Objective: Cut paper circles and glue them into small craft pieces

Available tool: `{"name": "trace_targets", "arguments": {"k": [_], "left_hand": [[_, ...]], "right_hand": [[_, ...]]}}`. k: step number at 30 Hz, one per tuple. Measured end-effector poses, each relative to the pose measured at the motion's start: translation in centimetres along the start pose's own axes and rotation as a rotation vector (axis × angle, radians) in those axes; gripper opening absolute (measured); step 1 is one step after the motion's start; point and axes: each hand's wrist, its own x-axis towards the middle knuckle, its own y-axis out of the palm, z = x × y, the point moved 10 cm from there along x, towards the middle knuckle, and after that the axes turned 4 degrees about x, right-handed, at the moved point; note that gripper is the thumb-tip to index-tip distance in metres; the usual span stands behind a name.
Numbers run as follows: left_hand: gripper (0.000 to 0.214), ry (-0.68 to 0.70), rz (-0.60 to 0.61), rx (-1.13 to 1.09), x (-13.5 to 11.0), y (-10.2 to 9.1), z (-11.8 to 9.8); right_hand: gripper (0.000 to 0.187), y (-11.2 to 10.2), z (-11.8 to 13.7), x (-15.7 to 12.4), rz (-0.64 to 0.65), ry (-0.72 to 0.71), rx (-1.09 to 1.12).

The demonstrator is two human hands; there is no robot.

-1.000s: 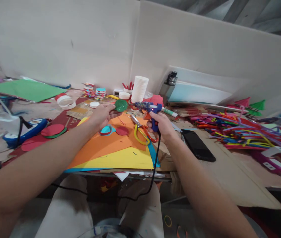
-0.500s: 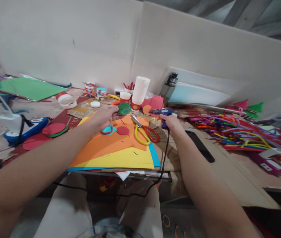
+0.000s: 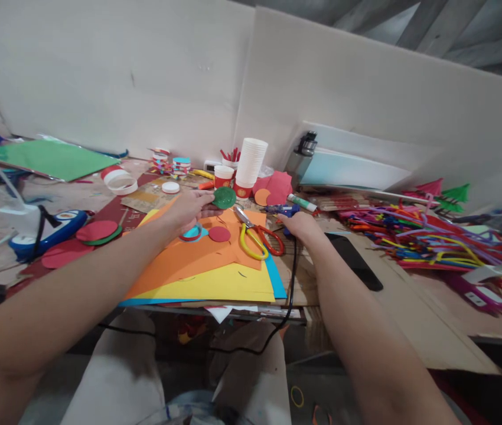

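My left hand (image 3: 191,209) pinches a green glittery disc (image 3: 224,198) and holds it just above the orange paper (image 3: 189,257). My right hand (image 3: 299,225) is closed round the handle of a blue glue gun (image 3: 283,209), which lies low on the table with its nozzle pointing left. Its black cord (image 3: 292,277) drops over the table edge. Yellow and red scissors (image 3: 256,235) lie between my hands. A red paper circle (image 3: 219,234) and a blue and red ring (image 3: 191,232) rest on the orange paper below the disc.
A stack of white cups (image 3: 251,160) and a red cup (image 3: 223,175) stand behind. A black phone (image 3: 355,261) lies right of my wrist, pipe cleaners (image 3: 432,236) further right. Red circles (image 3: 95,230), a blue tool (image 3: 47,233) and green sheet (image 3: 47,158) sit left.
My right hand has lowered the glue gun from above the orange paper down and to the right onto the table. The green disc in my left hand has shifted slightly right.
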Motion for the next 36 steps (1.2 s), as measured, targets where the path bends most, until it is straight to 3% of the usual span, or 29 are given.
{"name": "trace_targets", "arguments": {"k": [6,8,11,13,15,17,20,26,33,36], "left_hand": [[0.014,0.018,0.035,-0.040,-0.1,0.5,-0.3],[0.014,0.016,0.035,-0.049,-0.2,0.5,-0.3],[0.014,0.006,0.049,-0.034,-0.2,0.7,-0.1],[0.015,0.007,0.070,-0.017,-0.3,0.9,-0.1],[0.014,0.014,0.085,0.001,-0.4,1.1,-0.2],[0.012,0.026,0.096,0.022,-0.5,1.2,-0.3],[0.010,0.053,0.110,0.064,-0.6,1.6,-0.4],[0.009,0.084,0.138,0.073,-0.6,2.0,-0.6],[0.035,0.210,0.009,0.087,-0.5,0.3,-2.3],[0.030,0.243,0.004,0.102,-0.5,0.2,-2.5]], "right_hand": [[0.066,-1.7,-0.6,-1.2,-0.033,0.071,-0.166],[0.057,-3.3,0.1,-2.0,-0.158,0.053,-0.138],[0.033,-4.8,3.3,-3.9,-0.347,-0.146,0.128],[0.026,-3.6,6.5,-5.1,-0.245,-0.339,0.465],[0.022,-1.8,9.0,-6.0,-0.109,-0.412,0.758],[0.018,0.3,11.2,-6.5,0.034,-0.420,0.915],[0.012,2.0,12.4,-6.7,0.092,-0.360,1.026],[0.012,1.7,12.2,-6.7,0.138,-0.330,1.222],[0.015,0.6,9.3,-5.9,0.035,-0.180,1.320],[0.016,1.0,9.0,-5.3,0.034,-0.163,1.332]]}}
